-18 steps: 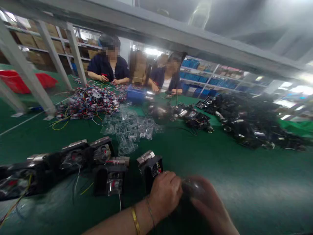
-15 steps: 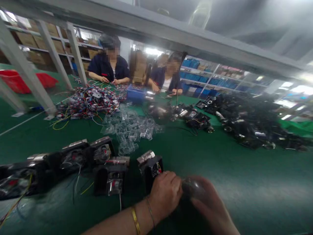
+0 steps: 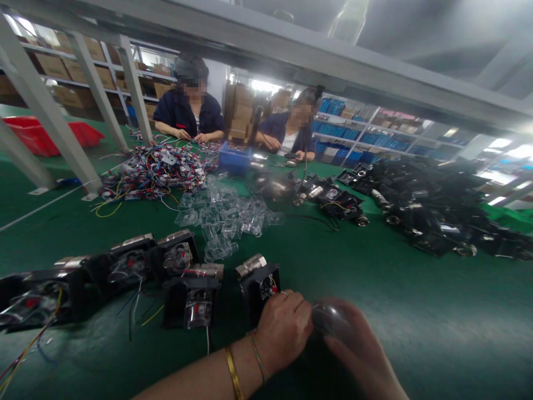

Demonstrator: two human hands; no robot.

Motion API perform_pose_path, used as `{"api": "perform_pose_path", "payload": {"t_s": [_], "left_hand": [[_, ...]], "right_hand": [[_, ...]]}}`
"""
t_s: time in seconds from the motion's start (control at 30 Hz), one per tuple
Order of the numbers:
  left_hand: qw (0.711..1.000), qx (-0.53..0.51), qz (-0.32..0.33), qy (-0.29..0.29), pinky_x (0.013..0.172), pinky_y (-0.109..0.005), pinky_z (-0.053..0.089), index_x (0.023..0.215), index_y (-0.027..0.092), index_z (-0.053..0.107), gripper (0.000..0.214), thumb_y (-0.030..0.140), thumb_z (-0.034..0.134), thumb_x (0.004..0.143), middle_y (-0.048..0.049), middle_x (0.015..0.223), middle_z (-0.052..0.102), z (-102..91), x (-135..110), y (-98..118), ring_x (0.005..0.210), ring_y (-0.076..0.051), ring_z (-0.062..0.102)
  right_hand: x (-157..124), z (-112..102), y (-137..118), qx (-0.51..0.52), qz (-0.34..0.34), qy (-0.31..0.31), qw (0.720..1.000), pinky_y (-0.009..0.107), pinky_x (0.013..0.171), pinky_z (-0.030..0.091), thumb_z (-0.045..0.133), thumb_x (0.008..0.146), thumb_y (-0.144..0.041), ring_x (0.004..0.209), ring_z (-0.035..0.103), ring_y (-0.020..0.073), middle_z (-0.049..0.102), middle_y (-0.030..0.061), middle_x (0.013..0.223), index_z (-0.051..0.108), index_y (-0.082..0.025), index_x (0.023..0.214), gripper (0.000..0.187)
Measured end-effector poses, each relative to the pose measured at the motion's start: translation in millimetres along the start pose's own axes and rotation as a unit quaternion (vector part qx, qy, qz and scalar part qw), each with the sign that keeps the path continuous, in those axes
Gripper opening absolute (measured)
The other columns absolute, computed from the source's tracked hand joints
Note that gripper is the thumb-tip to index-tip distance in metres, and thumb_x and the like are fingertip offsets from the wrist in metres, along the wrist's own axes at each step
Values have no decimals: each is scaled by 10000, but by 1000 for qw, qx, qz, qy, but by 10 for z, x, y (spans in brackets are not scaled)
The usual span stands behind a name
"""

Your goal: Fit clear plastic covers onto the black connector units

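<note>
My left hand [image 3: 285,325], with a gold bracelet at the wrist, is closed against the right side of a black housing [image 3: 252,297]. The fingers hide what they hold, if anything. That housing carries a silver metal fitting [image 3: 251,266] on its far side and has red and yellow wires inside. My right hand [image 3: 360,339] is wrapped round a dark, shiny, rounded object [image 3: 331,318] right beside my left hand; its kind is blurred. To the left, a similar black housing [image 3: 172,305] lies with a clear plastic part [image 3: 199,311] inside.
More wired housings [image 3: 129,266] line the left. Clear plastic parts [image 3: 229,214] lie mid-table, with wired components [image 3: 162,169] heaped behind. Black assemblies [image 3: 433,205] pile at right. A blue bin [image 3: 235,159] and two co-workers sit across; metal posts [image 3: 54,105] stand left.
The view has shifted slightly, so the scene sits a little further right. Both hands keep nearly the same pose at the housing.
</note>
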State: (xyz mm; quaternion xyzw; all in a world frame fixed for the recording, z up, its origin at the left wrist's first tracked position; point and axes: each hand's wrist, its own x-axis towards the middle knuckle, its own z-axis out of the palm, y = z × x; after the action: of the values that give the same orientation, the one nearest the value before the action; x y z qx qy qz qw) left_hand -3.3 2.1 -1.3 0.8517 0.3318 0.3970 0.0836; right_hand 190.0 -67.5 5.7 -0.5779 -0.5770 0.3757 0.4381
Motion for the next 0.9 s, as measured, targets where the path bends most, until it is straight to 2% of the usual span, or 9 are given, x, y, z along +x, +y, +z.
{"api": "perform_pose_path", "payload": {"t_s": [0.13,0.43,0.67,0.9], "left_hand": [[1000,-3,16,-11,643,-317,461,770,194,520,146,125,571,887,-5,752,564,-20,-8,-8,701,-188,539],[1000,-1,6,-24,647,-318,477,758,193,529,151,131,618,863,-5,747,565,-16,5,-20,698,-190,538],[999,7,16,-29,655,-317,479,783,194,536,130,120,602,868,-7,750,557,-40,0,-20,708,-194,537],[998,18,17,-50,664,-316,481,805,196,533,118,126,593,879,-10,769,551,-51,3,-26,730,-196,542]], "right_hand": [[7,15,-21,-11,4,1,1000,342,966,578,725,882,-393,1133,671,244,648,78,1273,530,-320,1295,462],[17,-10,-3,-4,-13,-3,1000,350,982,566,712,885,-438,1140,669,248,654,86,1268,525,-312,1301,473],[9,0,-5,-19,-10,-8,1000,334,988,564,728,877,-417,1147,666,237,649,62,1283,547,-346,1293,460],[-7,-20,65,-34,-27,-12,999,387,1047,534,718,885,-400,1221,625,258,633,78,1332,546,-341,1317,469]]}}
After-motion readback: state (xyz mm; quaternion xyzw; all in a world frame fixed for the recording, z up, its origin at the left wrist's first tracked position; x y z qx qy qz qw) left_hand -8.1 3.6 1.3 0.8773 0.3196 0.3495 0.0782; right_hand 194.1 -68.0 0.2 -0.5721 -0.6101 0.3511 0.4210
